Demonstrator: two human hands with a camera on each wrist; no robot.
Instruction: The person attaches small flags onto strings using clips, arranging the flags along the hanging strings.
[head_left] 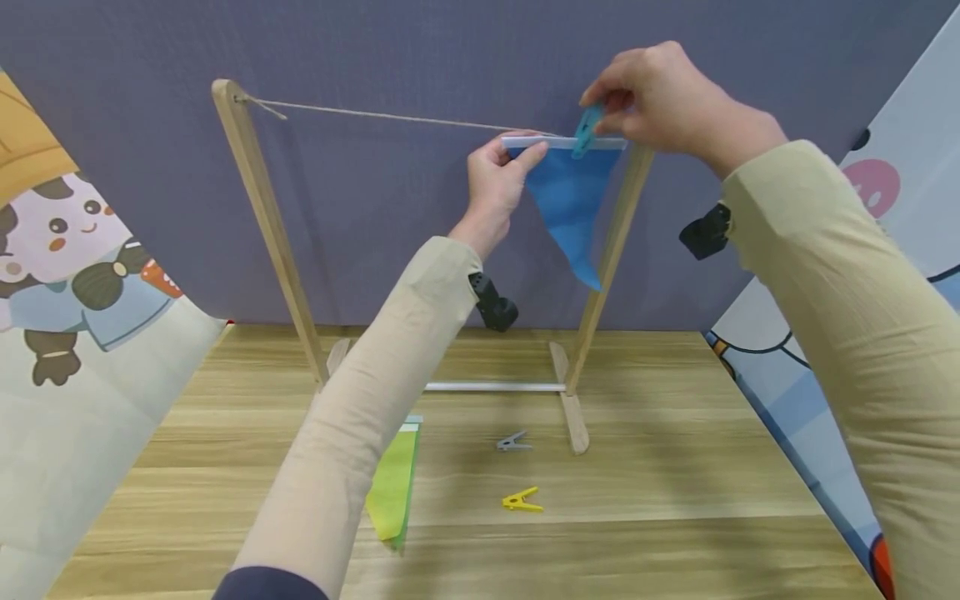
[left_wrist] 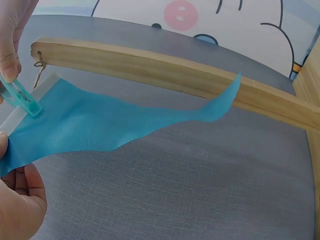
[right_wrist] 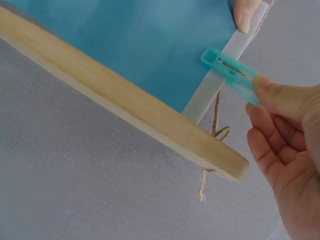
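A blue pennant [head_left: 573, 200] with a white top band hangs at the right end of a twine line [head_left: 375, 113], its tail curling beside the right post. My left hand [head_left: 497, 179] pinches the band near its left end, thumb in front. Above the band's right half, my right hand [head_left: 667, 100] pinches a teal clothespin [head_left: 588, 129] by its handles. The clothespin's [right_wrist: 227, 67] jaws straddle the white band in the right wrist view. The left wrist view shows the blue pennant [left_wrist: 100, 117] spread sideways between both hands.
A wooden frame's left post [head_left: 266, 200] and right post [head_left: 618, 242] carry the twine; a white rod [head_left: 495, 387] joins them below. On the table [head_left: 645, 467] lie a grey clothespin [head_left: 513, 442], a yellow clothespin [head_left: 522, 499] and yellow-green pennants [head_left: 393, 483], partly behind my left sleeve.
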